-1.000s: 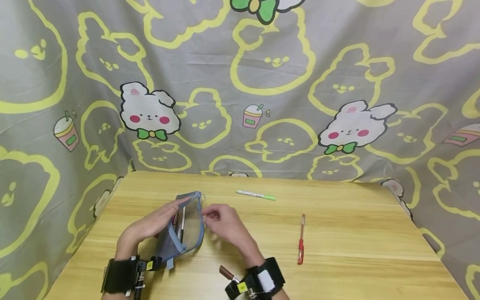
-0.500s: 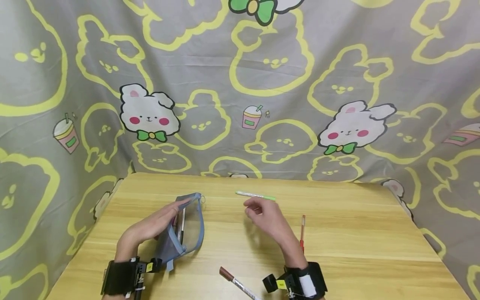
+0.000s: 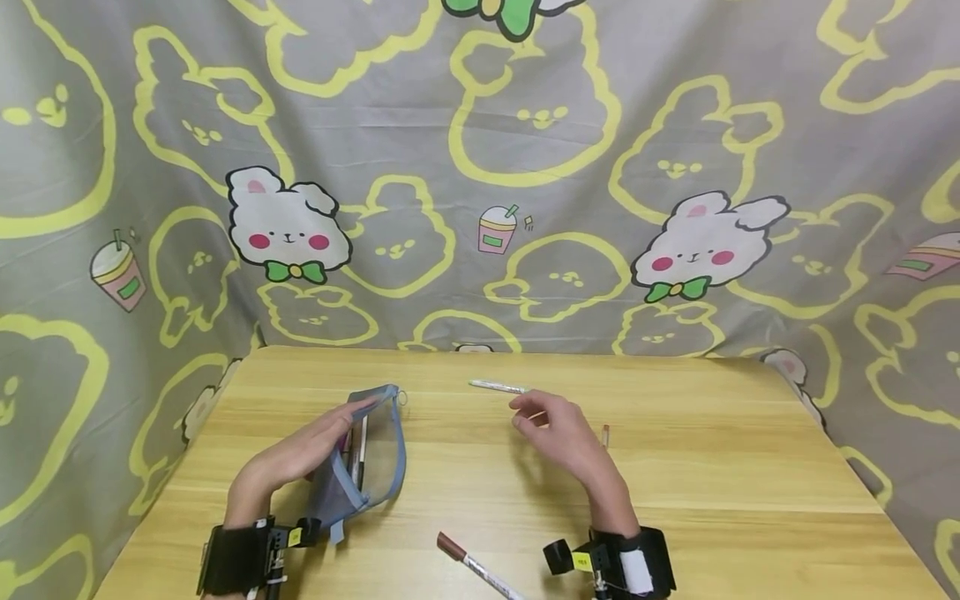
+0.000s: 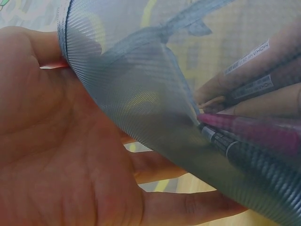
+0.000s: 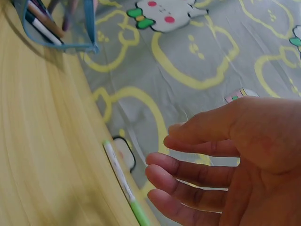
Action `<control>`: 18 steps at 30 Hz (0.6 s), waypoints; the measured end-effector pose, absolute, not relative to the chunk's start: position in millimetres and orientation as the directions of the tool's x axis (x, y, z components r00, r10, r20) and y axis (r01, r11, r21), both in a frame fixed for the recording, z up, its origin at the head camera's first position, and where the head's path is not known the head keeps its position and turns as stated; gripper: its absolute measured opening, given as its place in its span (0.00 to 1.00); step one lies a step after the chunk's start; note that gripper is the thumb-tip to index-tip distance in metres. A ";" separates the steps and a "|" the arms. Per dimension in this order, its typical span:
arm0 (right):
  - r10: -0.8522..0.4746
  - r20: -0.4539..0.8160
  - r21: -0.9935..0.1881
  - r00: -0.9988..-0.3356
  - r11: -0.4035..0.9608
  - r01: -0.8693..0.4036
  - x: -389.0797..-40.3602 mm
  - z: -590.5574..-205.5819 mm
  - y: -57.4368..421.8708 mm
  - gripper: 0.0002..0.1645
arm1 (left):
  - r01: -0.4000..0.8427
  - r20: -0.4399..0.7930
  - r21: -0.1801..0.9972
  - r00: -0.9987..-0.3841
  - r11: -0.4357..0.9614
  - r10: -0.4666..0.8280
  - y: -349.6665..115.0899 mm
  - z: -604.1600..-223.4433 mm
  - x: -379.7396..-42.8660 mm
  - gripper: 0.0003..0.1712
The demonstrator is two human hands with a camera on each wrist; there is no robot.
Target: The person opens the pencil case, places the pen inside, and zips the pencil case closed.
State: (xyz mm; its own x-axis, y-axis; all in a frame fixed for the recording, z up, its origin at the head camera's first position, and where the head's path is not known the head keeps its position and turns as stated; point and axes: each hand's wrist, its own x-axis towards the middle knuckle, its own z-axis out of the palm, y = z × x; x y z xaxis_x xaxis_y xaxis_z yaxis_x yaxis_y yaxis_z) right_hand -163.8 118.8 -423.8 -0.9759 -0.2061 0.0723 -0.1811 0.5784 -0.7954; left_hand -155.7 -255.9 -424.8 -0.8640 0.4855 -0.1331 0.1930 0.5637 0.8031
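Note:
My left hand (image 3: 307, 446) grips a blue-grey mesh pencil case (image 3: 386, 454) at the left of the table, its mouth gaping toward the right. Inside lie several pens and markers (image 4: 249, 89), among them a magenta one (image 4: 254, 125), seen through the mesh in the left wrist view. My right hand (image 3: 558, 425) hovers over the table with relaxed, slightly bent fingers and nothing in them. Just beyond its fingertips lies a white marker with a green end (image 3: 497, 386). The hand hides that green end in the head view, but the right wrist view shows it.
A brown-capped marker (image 3: 476, 567) lies near the table's front edge. Behind my right hand a red pen (image 3: 606, 435) is mostly hidden. A grey cartoon-print curtain (image 3: 420, 133) stands around the wooden table (image 3: 735, 483).
My right hand has gone from the pencil case's mouth rightward to the green-ended marker, uncovering the brown-capped marker and covering most of the red pen. The left hand stays on the case.

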 end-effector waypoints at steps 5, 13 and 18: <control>-0.177 0.060 -0.778 -0.982 0.608 -0.157 -164.5 -426.4 139.8 0.13 | 0.192 -0.133 0.798 -0.868 0.571 0.478 -255.4 -426.2 -156.1 0.32; -0.102 0.057 -0.765 -0.993 0.634 -0.109 -166.2 -431.1 167.7 0.16 | 0.192 -0.130 0.798 -0.870 0.571 0.475 -255.6 -427.1 -154.9 0.31; -0.062 0.042 -0.740 -0.997 0.669 -0.072 -164.4 -431.8 180.8 0.19 | 0.192 -0.134 0.795 -0.869 0.575 0.476 -254.5 -425.4 -154.7 0.32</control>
State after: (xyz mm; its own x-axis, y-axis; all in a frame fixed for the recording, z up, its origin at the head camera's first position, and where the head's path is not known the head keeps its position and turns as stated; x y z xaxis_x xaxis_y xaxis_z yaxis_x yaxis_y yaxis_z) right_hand -164.4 180.8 -431.8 -0.9972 -0.0619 0.0416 -0.0724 0.6688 -0.7399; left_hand -154.7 -254.5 -425.4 -0.8693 0.4759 -0.1337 0.1922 0.5747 0.7955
